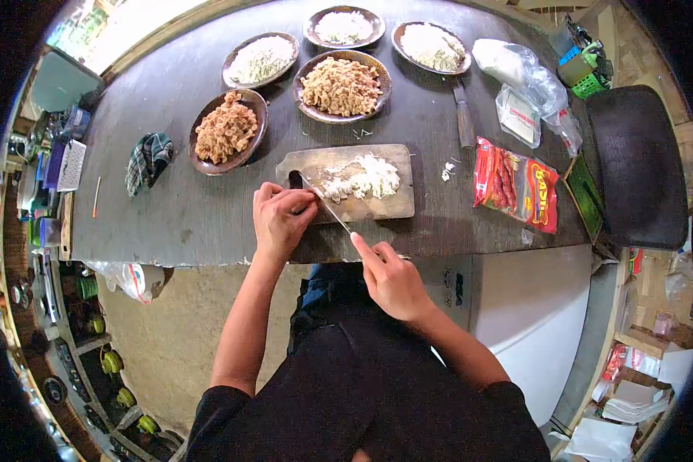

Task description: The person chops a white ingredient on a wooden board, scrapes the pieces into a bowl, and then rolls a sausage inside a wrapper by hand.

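A wooden cutting board (396, 206) lies near the table's front edge, with a pile of chopped pale food (373, 177) on it. My right hand (389, 276) is closed around the handle of a knife (334, 211), whose blade slants up and left across the board's front left part. At the board's left edge my left hand (283, 214) has its fingers bent and pressed together beside the blade; what they hold, if anything, is hidden. Behind the board stands a plate of brown crumbly food (343, 86), and another brown heap (225, 129) sits on a plate to its left.
Three plates of shredded pale food (262, 59) stand farther back. Right of the board are a second knife (464, 123), a red sausage packet (516, 185) and plastic bags (520, 73). A checked cloth (149, 162) lies left. A black chair (639, 165) stands right.
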### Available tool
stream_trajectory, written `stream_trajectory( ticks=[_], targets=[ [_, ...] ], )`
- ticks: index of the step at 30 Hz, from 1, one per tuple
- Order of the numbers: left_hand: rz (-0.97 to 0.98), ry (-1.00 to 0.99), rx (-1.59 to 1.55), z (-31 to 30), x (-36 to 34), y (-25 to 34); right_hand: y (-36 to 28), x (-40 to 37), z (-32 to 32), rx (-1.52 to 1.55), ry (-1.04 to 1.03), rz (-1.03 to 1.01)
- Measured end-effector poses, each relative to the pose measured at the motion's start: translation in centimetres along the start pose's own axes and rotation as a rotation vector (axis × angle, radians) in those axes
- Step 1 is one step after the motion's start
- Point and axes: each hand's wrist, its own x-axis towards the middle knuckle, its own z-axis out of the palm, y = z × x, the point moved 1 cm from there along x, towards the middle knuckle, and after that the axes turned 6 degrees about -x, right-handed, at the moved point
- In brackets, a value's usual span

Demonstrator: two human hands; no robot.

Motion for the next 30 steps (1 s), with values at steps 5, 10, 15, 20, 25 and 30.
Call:
stream_trajectory(
  ticks=[5, 10, 15, 20, 25, 30],
  targets=[
    [0.001, 0.005, 0.015, 0.0, 0.3, 0.0, -0.1, 0.7, 0.5, -0.060, -0.023, 0.001],
    [-0.015, -0.008, 0.031, 0.1, 0.3, 0.1, -0.2, 1.5, 0.5, -0.097, 0.017, -0.031],
    [-0.051, -0.008, 0.023, -0.2, 0.1, 0.5, 0.1, 0.6, -0.2, -0.035, 0.030, 0.006],
    [0.005, -0.010, 0.052, 0.1, 0.0, 0.0, -0.4, 0.0, -0.7, -0.012, -0.001, -0.004],
    [-0.008, 0.014, 0.032, -0.2, 0.3, 0.6, 0.1, 0.7, 0.4, 0.009, 0.005, -0.008],
    [-0.010, -0.006, 0.050, -0.2, 0.2, 0.3, 0.4, 1.7, 0.7, -0.004, 0.022, -0.028]
  ],
)
